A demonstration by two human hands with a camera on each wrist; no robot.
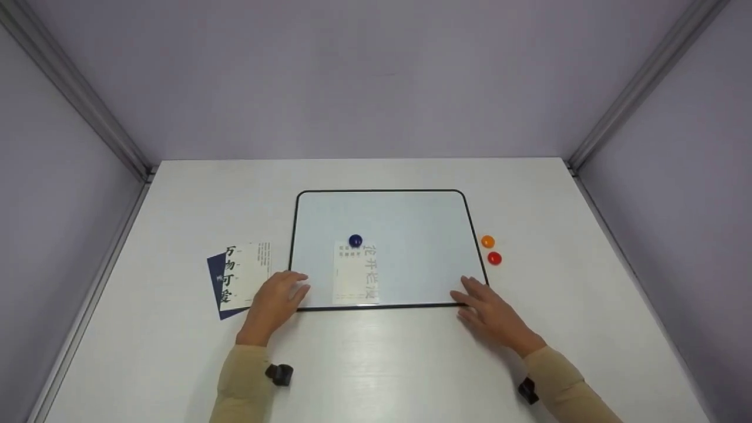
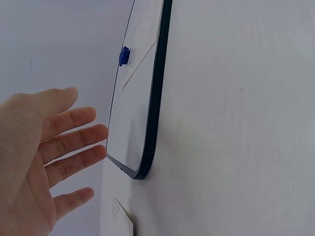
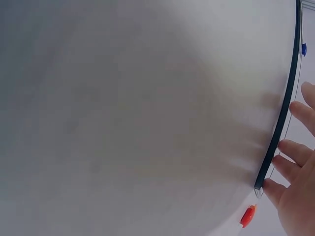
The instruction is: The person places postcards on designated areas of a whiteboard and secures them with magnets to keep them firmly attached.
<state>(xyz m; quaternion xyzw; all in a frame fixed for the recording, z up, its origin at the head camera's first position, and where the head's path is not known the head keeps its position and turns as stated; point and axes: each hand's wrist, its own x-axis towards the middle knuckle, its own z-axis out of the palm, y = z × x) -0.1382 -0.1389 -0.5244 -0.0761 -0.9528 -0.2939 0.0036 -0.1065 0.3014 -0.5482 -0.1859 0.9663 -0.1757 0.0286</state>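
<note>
A whiteboard (image 1: 420, 247) with a black rim lies flat in the middle of the table. On its left half is a pale card (image 1: 354, 279) with printed characters, and a dark blue round magnet (image 1: 355, 241) sits over the card's top edge. My left hand (image 1: 276, 301) is at the board's near left corner, holding nothing; its fingers are spread in the left wrist view. My right hand (image 1: 490, 314) is at the near right corner, fingers extended, with fingertips right at the black rim (image 3: 283, 118) in the right wrist view.
Left of the board, a cream card (image 1: 244, 273) with black characters overlaps a dark blue card (image 1: 215, 269). An orange magnet (image 1: 487, 241) and a red magnet (image 1: 494, 258) lie just beyond the board's right edge. Grey walls (image 1: 376, 82) enclose the white table (image 1: 376, 364) at the back and sides.
</note>
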